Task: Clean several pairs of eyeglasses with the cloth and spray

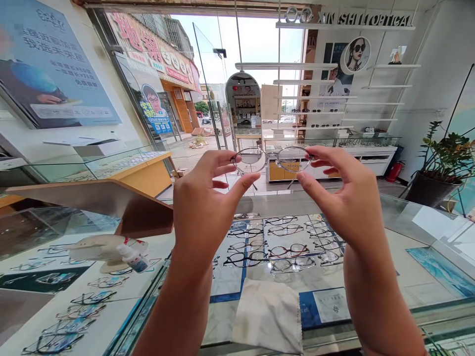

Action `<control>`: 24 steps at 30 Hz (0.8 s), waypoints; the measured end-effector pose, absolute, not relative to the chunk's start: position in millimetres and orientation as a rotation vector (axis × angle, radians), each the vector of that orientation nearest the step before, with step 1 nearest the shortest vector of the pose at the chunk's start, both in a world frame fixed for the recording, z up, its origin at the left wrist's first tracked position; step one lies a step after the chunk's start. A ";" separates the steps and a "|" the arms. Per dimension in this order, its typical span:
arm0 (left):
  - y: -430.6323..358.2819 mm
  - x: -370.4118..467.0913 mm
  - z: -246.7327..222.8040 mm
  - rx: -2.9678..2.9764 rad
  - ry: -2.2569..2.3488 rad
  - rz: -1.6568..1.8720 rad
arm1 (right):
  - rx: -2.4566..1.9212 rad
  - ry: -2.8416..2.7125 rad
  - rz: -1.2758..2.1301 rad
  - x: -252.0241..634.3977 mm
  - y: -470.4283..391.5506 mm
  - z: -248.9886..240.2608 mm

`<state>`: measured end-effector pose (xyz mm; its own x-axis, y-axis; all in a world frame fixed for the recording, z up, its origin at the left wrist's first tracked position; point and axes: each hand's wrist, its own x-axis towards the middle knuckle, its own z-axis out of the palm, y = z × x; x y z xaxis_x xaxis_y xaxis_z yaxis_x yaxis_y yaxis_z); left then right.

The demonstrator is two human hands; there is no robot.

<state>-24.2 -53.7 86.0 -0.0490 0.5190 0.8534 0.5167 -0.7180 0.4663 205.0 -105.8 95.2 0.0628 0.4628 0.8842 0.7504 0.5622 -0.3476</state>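
Observation:
A pair of thin-rimmed, clear-lensed eyeglasses is held up in front of me, above the glass display counter. My left hand grips its left end near the hinge with the fingertips, the thumb stretched out below the lens. On the other end, the fingers of my right hand pinch the frame by the hinge, thumb lower down. The temples point away and down, partly hidden. Below, on the counter, a pale cleaning cloth lies flat near the front edge.
Several eyeglass frames sit in rows in the glass counter. At left stand a small white bottle and a brown wooden stand. Beyond are an arched mirror, wall shelves and a potted plant.

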 end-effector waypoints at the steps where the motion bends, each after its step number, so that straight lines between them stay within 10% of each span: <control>1: -54.2 -23.6 86.1 2.167 1.180 1.946 | -1.062 -1.569 -0.292 204.4 -106.0 95.3; 24: -58.5 -13.2 84.4 2.245 1.254 1.970 | -1.124 -1.494 -0.296 202.5 -99.7 93.5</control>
<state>-13.2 -58.5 84.4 -0.0369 0.4763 0.8785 0.5947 -0.6960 0.4023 202.5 -99.7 93.5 0.1476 0.4688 0.8709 0.7656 0.5034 -0.4007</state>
